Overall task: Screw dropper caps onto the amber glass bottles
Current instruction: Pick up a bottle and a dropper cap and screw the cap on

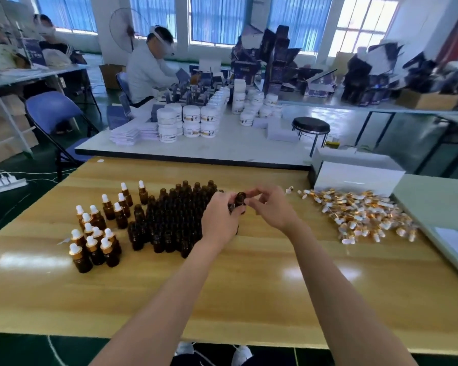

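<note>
Head view: left hand [218, 217] grips one amber bottle [240, 199], right hand [273, 210] grasp unclear, roughly fifteen capped bottles [94, 250] stand left.

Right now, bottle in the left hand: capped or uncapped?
Uncapped. The amber bottle in the left hand shows a bare dark mouth, no white bulb; right hand hovers beside it.

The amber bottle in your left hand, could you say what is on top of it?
Nothing: the amber bottle has a bare, open neck. The left hand covers its body; whether the right hand holds anything is hidden.
</note>
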